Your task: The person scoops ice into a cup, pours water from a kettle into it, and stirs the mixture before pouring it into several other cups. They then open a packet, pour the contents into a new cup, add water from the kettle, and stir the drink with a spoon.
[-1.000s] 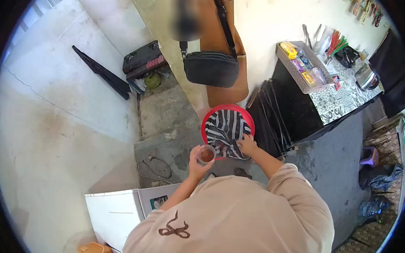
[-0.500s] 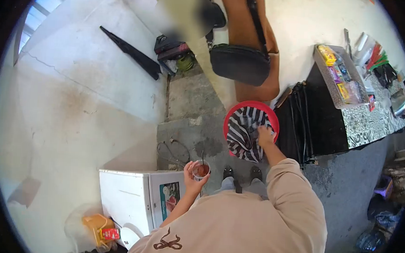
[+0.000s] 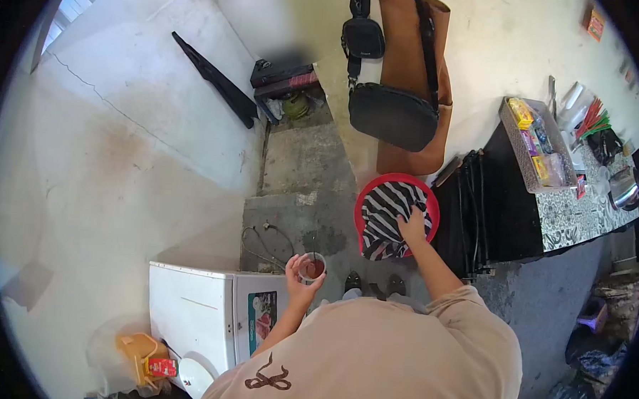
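Hands split wide apart: right hand flat on the striped cloth, fingers spread and pressing down rather than pinching, palm at about four o'clock on the cloth, no fold clearly gripped from this height. Cloth heaped inside the red basin down on the grey floor, spilling over the rim near six o'clock. Left hand curled around a small clear cup of reddish-brown liquid, held upright at about eight o'clock from the basin, well apart from it and just beside the top corner of the white appliance. Right arm stretched long toward twelve o'clock, so clearly the nearer limb to the cloth. Black bag hanging on the wall at twelve o'clock above the basin; dark counter just beside it at three.
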A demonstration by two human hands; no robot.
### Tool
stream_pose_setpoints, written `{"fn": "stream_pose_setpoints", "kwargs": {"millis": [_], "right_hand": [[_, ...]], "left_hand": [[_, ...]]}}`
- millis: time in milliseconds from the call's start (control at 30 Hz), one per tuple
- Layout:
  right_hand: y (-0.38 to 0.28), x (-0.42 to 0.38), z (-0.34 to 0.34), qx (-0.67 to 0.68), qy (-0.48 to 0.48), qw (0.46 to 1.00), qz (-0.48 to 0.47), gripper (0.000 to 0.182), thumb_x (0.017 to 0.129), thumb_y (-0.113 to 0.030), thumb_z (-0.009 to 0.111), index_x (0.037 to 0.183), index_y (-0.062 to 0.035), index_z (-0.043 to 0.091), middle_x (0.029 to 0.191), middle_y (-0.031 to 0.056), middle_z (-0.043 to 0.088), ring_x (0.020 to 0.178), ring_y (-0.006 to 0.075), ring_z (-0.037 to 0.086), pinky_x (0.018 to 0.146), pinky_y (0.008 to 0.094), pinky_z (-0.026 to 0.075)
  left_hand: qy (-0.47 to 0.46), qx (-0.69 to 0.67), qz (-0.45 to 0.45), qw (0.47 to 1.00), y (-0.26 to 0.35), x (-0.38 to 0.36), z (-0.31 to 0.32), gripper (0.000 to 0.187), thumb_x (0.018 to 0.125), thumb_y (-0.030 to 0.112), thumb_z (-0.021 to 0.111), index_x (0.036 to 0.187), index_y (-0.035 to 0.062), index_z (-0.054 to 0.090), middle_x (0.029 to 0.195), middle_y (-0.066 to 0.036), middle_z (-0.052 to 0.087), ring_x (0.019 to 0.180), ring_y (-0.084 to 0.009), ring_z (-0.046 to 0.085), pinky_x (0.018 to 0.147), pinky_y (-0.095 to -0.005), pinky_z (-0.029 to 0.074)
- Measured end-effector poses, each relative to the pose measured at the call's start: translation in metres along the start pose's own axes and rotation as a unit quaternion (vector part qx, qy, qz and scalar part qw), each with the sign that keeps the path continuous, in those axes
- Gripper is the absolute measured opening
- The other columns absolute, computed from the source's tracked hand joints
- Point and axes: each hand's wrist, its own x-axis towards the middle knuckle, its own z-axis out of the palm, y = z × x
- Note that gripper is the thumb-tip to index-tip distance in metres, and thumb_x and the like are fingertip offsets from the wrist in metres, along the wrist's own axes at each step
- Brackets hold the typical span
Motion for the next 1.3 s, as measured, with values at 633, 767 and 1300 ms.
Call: {"fn": "stream_pose_setpoints", "kwargs": {"millis": [633,767,1300], "right_hand": [[-0.111,0.064,-0.004,0.368,-0.281,0.85,0.249,0.041,0.088,-0.025,0.051,0.118,0.0026,0.048,0.106,0.0109,0.058,0.1,0.024,0.055,0.089,0.0341,0.04],[-0.116,0.029,-0.045,0.337,-0.302,0.885,0.103,0.051,0.093,-0.041,0.039,0.128,-0.0041,0.042,0.111,0.0069,0.053,0.086,0.0166,0.053,0.074,0.0249,0.042],[-0.142,-0.051,-0.143,0.222,-0.274,0.92,-0.174,0.016,0.087,0.002,0.043,0.098,-0.001,0.053,0.094,0.0113,0.058,0.085,0.0233,0.057,0.076,0.0328,0.045]], "left_hand": [[-0.179,-0.01,0.028,0.983,-0.01,0.043,0.034,0.078,0.061,0.005,0.077,0.125,0.0071,0.032,0.125,-0.012,0.046,0.114,-0.0228,0.046,0.096,-0.0354,0.037],[-0.186,0.012,0.088,0.978,0.004,0.051,0.054,0.069,0.06,0.01,0.078,0.12,0.0046,0.043,0.119,-0.011,0.05,0.112,-0.0226,0.049,0.094,-0.0351,0.039],[-0.285,-0.08,0.081,0.952,0.009,0.051,0.111,0.071,0.065,0.009,0.075,0.124,0.0036,0.036,0.119,-0.014,0.051,0.113,-0.0244,0.049,0.097,-0.037,0.036]]}}
